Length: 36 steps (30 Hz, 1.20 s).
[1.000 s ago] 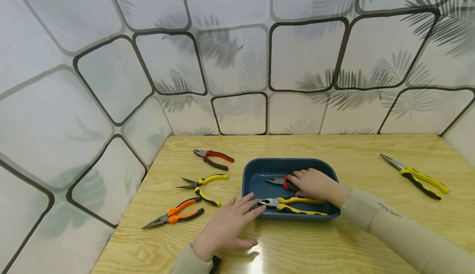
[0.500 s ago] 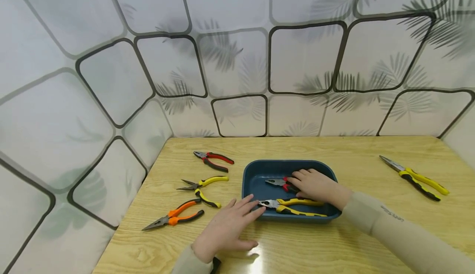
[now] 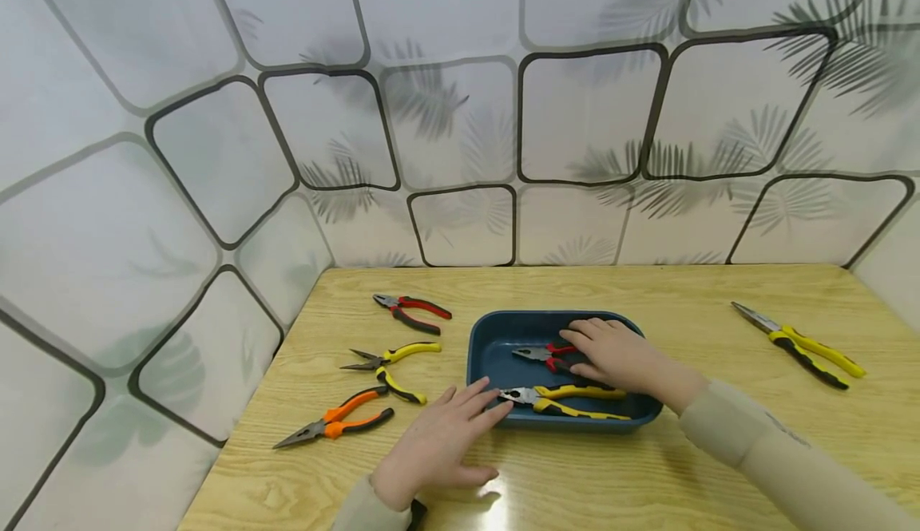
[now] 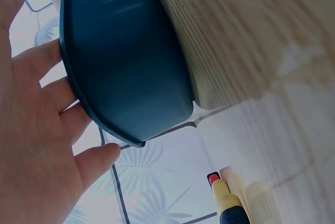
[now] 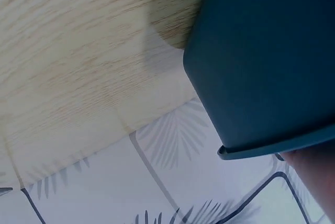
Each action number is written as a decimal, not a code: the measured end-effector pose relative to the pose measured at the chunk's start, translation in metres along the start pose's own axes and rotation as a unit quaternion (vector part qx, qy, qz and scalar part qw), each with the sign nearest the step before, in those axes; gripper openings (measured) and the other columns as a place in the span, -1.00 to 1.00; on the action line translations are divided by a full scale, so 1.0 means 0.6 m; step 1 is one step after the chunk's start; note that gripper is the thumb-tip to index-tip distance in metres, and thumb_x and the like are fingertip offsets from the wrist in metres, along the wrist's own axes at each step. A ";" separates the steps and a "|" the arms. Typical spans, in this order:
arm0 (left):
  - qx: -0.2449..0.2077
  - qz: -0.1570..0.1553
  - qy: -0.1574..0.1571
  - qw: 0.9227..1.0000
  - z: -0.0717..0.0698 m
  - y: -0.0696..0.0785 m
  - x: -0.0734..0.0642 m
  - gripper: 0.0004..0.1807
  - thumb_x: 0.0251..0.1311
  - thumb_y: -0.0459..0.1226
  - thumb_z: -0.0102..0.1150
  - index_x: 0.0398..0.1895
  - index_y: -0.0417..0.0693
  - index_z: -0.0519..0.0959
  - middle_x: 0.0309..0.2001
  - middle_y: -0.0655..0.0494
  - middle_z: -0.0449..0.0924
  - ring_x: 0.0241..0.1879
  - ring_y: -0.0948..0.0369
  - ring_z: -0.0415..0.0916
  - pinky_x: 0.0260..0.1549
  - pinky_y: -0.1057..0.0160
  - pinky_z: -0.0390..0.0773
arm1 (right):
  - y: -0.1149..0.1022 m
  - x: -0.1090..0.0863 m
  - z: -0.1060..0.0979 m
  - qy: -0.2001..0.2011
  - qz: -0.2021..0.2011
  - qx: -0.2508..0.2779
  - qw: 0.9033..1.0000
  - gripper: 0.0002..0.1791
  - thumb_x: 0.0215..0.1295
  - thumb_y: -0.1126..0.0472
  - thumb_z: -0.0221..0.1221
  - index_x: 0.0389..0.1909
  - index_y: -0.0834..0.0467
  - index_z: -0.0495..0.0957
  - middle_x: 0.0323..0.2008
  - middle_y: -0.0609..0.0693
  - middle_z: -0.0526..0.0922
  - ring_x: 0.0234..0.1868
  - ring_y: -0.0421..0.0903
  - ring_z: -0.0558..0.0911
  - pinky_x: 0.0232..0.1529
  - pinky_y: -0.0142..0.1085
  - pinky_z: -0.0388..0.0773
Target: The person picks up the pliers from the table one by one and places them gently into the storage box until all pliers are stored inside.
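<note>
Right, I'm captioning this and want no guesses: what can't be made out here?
Head view: handle ends of the red-and-black metal pliers in the dark-blue rectangular tray, hidden by the right hand; its grip is unclear.
Head view: most of a black object, hidden by the beige left sleeve and bottom edge.
Left wrist view: rest of a yellow, black and red object, cut by bottom edge.

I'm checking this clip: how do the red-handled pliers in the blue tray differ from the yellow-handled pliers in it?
The red-handled pliers have a darker grey head; the yellow-handled pliers have a brighter silver one. The red-handled pliers lie farther from the person, the yellow-handled pliers nearer. Both lie inside the blue tray, heads toward the person's left.
</note>
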<state>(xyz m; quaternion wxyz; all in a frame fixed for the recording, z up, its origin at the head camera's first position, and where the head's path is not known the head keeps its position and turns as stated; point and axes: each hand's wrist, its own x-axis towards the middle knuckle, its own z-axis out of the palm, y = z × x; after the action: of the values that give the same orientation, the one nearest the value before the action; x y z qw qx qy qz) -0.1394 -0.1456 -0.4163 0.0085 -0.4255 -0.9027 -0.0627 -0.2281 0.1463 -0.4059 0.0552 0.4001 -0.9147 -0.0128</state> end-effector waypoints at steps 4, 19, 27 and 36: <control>-0.001 0.000 0.001 1.000 0.000 0.000 0.000 -0.19 -0.01 0.17 0.08 0.32 0.12 0.13 0.27 0.07 0.16 0.31 0.14 -0.12 0.08 -0.07 0.18 | -0.003 -0.007 -0.004 0.020 0.012 0.005 1.000 -0.42 0.21 -0.07 0.03 0.14 0.24 0.34 0.08 0.16 0.37 0.08 0.10 0.35 -0.02 0.02 0.30; 0.006 -0.001 -0.001 1.000 -0.002 0.001 0.000 -0.19 -0.01 0.18 0.07 0.32 0.12 0.13 0.27 0.07 0.15 0.31 0.14 -0.12 0.08 -0.07 0.17 | -0.005 -0.031 0.007 0.143 0.010 -0.007 0.990 -0.45 0.16 -0.04 0.10 0.08 0.24 0.40 -0.06 0.11 0.47 -0.04 0.05 0.44 -0.05 -0.01 0.32; 0.004 0.002 0.001 1.000 0.001 0.000 0.000 -0.19 -0.01 0.18 0.06 0.32 0.12 0.12 0.27 0.07 0.14 0.31 0.15 -0.13 0.09 -0.07 0.17 | -0.011 -0.039 0.014 0.193 -0.002 -0.010 0.981 -0.49 0.11 0.01 0.14 0.00 0.26 0.45 -0.08 0.14 0.48 -0.06 0.07 0.45 -0.10 -0.01 0.35; 0.007 0.002 0.002 1.000 0.002 -0.001 0.000 -0.18 -0.01 0.18 0.07 0.32 0.12 0.12 0.27 0.06 0.14 0.31 0.14 -0.12 0.08 -0.07 0.18 | -0.015 -0.047 0.017 0.201 0.017 -0.003 0.979 -0.36 0.02 0.05 0.22 0.09 0.33 0.36 0.07 0.26 0.36 0.06 0.16 0.34 0.02 0.06 0.23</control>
<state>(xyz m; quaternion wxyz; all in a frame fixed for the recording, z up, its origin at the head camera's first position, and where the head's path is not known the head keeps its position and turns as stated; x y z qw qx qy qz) -0.1396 -0.1461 -0.4175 0.0139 -0.4275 -0.9021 -0.0572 -0.2035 0.1604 -0.4191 0.2394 0.3787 -0.8916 0.0659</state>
